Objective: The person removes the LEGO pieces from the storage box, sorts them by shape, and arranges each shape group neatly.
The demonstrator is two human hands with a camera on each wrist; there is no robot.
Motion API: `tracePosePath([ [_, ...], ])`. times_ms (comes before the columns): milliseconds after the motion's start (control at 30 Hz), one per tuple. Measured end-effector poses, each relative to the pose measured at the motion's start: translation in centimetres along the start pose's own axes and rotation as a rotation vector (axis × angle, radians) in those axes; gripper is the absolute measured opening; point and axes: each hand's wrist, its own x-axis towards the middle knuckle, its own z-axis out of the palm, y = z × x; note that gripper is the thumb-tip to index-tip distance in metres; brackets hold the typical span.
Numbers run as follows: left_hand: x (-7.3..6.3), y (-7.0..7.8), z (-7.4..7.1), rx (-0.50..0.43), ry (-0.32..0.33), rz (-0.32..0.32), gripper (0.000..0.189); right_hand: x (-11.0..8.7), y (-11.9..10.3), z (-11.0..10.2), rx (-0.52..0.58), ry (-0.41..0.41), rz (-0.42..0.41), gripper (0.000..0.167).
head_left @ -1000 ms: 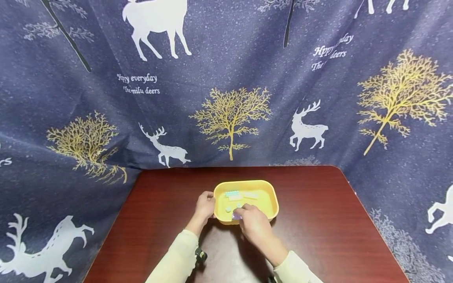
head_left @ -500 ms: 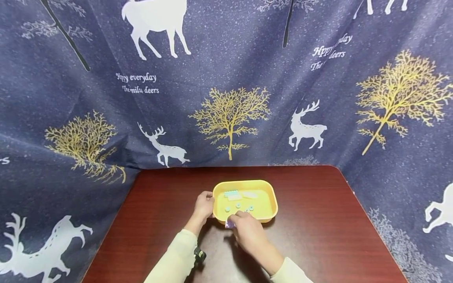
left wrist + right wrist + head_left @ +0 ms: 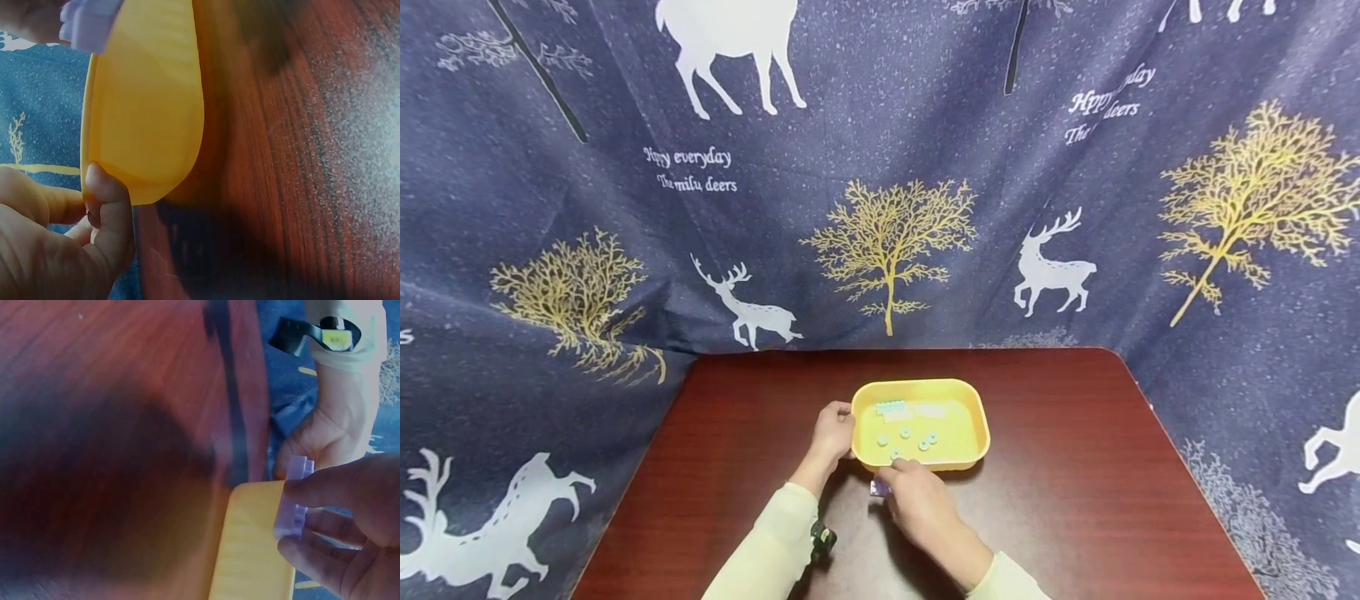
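Observation:
A yellow plastic tray (image 3: 982,425) stands on the table, its left end held by my left hand (image 3: 832,433). In the left wrist view, the left thumb and fingers pinch the tray's rim. My right hand (image 3: 919,502) is just in front of the tray's near side. Between its thumb and fingers it pinches a purple toy building block (image 3: 292,499) with studs along one side. Inside the tray lie several small light-blue ring-like pieces (image 3: 906,433), a light-blue studded block (image 3: 891,407) and pale blocks (image 3: 931,412) whose shape is washed out.
The tray rests on a dark red wooden table (image 3: 1075,483) with a rounded far corner. Behind it hangs a blue cloth (image 3: 925,125) printed with deer and trees. A wrist camera (image 3: 823,538) is strapped to the left forearm.
My right hand has moved from inside the tray toward the near side, bringing the purple building block out over the rim. The left hand has stayed at the tray's left end.

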Motion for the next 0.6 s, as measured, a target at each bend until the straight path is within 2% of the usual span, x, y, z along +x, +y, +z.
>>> tracePosePath([
  [167, 0.1, 0.2, 0.0, -0.005, -0.007, 0.009, 0.033, -0.3, -0.2, 0.8, -0.002, 0.017, -0.009, 0.022],
  [400, 0.2, 0.3, 0.0, -0.003, -0.004, 0.003, 0.034, -0.4, -0.3, 1.6, 0.013, -0.058, 0.029, 0.016],
  [600, 0.0, 0.1, 0.0, 0.001, -0.004, 0.001, 0.033, -0.8, -0.4, 2.7, -0.017, -0.087, 0.032, 0.014],
])
